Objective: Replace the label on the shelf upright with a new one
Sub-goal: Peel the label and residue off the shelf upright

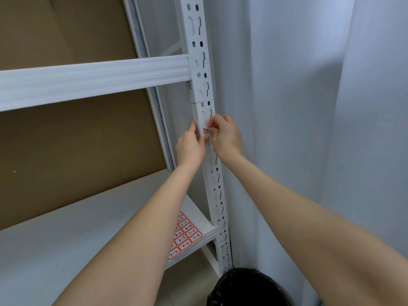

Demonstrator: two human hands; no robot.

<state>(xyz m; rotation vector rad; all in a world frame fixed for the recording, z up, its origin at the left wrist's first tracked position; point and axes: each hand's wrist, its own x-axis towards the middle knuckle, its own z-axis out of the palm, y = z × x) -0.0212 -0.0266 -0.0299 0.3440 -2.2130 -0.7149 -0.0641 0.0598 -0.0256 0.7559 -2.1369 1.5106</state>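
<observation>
A white perforated shelf upright runs from top centre down to the floor. A small red-bordered label sticks on it at mid height, mostly hidden by fingers. My right hand pinches the label's upper edge with thumb and forefinger. My left hand holds the upright's left edge, its thumb beside the label. A sheet of red-bordered numbered labels lies on the lower shelf board, near its right end.
A white crossbeam spans the left at upper height, with brown cardboard behind the shelves. A black bin with a bag liner stands on the floor under my right forearm. A white curtain hangs at right.
</observation>
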